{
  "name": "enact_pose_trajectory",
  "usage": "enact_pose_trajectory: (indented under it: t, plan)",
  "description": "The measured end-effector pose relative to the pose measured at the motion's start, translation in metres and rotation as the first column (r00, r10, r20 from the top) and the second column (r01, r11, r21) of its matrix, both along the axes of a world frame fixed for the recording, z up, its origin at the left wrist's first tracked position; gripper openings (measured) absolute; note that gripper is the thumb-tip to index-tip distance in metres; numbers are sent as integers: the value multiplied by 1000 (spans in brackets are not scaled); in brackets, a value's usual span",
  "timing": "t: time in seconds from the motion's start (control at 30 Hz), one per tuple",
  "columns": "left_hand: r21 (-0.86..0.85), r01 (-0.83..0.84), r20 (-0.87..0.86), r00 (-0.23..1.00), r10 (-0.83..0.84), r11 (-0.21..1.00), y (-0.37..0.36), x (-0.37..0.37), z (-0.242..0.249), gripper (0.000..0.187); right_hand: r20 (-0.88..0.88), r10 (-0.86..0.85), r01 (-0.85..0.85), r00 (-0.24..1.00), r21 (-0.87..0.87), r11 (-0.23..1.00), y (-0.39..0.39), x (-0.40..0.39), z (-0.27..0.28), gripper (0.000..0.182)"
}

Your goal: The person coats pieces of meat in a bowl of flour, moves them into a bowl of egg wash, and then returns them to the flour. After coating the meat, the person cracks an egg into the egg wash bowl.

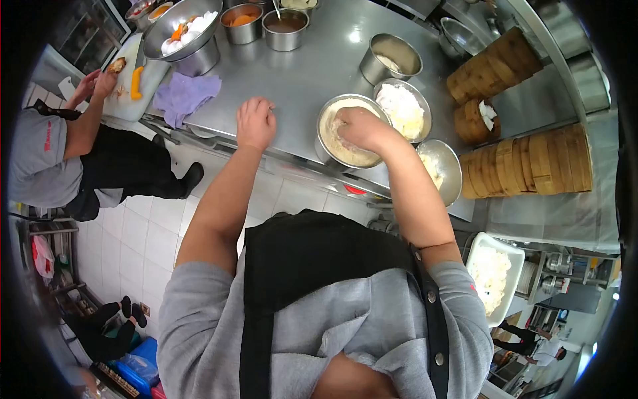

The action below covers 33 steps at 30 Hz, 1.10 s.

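dipping into the pot (322, 147), set by the tabletop's (292, 83) near edge likely for easy reach, the right hand (362, 130) has fingertips buried in pale mix (330, 136), so i cannot tell their spread; the left hand (256, 124) rests at that edge, half open, empty, perhaps for balance

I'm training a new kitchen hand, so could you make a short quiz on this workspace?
1. Multiple choice: where is the worker's right hand?
a) in the white tub
b) in the metal pot of pale mixture
c) in the pot with the spoon

2. True or false: the purple cloth lies between the left hand and the cutting board.

3. Fill in the missing word: the stacked round steamers at the right of the view are made of ____.

Key: 1 b; 2 true; 3 bamboo
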<state>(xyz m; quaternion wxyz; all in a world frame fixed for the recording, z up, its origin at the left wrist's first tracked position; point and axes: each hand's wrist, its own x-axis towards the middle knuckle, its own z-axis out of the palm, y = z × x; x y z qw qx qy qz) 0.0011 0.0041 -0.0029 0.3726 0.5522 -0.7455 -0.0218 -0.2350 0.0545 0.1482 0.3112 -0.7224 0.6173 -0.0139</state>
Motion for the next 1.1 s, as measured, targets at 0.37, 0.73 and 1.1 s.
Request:
enact_pose_trajectory:
  t: [0.37,0.73,1.1]
  plan:
    - [-35,18,-5,1000,-19,999,-6,1,-1,18,89,62,-59,994,-38,998,4,-38,-11,29]
    - [-28,20,8,1000,-20,999,-3,-1,3,13,-245,-102,26,964,-296,955,32,3,-9,46]
    - [-15,35,14,999,-35,999,-2,0,3,12,196,-125,147,973,-106,983,9,-34,6,43]
